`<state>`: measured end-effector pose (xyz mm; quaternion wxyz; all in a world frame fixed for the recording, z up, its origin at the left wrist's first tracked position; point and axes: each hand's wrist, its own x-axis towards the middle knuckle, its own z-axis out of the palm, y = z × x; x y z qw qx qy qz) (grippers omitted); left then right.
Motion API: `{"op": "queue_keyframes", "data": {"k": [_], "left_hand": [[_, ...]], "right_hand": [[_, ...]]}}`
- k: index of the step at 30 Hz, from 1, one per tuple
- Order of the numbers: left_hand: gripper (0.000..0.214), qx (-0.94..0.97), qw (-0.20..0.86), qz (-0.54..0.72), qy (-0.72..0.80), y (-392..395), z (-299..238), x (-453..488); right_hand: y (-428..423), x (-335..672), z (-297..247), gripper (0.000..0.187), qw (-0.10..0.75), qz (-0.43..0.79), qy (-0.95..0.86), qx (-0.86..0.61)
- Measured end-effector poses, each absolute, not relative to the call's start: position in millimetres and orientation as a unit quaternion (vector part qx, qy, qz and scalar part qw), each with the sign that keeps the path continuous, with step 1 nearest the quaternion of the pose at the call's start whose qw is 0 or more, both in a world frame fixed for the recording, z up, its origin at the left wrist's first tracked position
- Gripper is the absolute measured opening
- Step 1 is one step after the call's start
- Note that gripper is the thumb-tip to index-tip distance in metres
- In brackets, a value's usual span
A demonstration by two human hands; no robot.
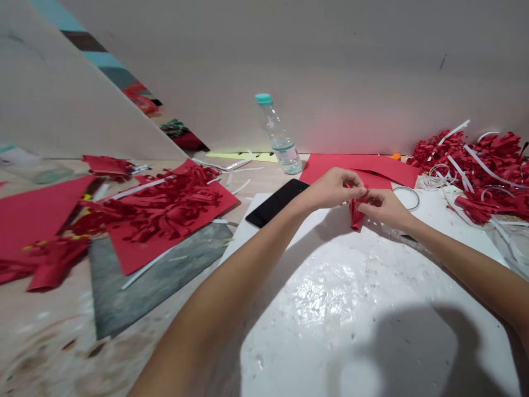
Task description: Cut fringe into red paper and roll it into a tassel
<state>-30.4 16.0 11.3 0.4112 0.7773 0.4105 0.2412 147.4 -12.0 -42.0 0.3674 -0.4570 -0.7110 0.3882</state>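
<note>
Over the far part of the white board point(289, 331), my left hand point(333, 188) and my right hand point(384, 207) meet with fingertips pinched together. Between them is a small red tassel point(356, 218), its lower end hanging just below my fingers. Both hands are closed on its upper part, which the fingers mostly hide. Behind my hands lie red sheets point(330, 164). A black phone point(276, 204) rests beside my left wrist, and a thin wire ring point(407, 198) lies just beyond my right hand.
A clear bottle with a teal cap point(283, 143) stands against the wall. Red tassels and white strips form a pile point(491, 160) at right. More red strips point(165, 212) cover a red sheet at left, over a dark grey slab point(152, 292).
</note>
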Motion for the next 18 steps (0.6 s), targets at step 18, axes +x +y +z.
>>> {"op": "queue_keyframes", "data": {"k": [18], "left_hand": [[0.016,0.803,0.302,0.333,0.392,-5,10,-41]], "right_hand": [[-35,143,-31,0.012,0.366,0.258,-0.782,-0.434]]}}
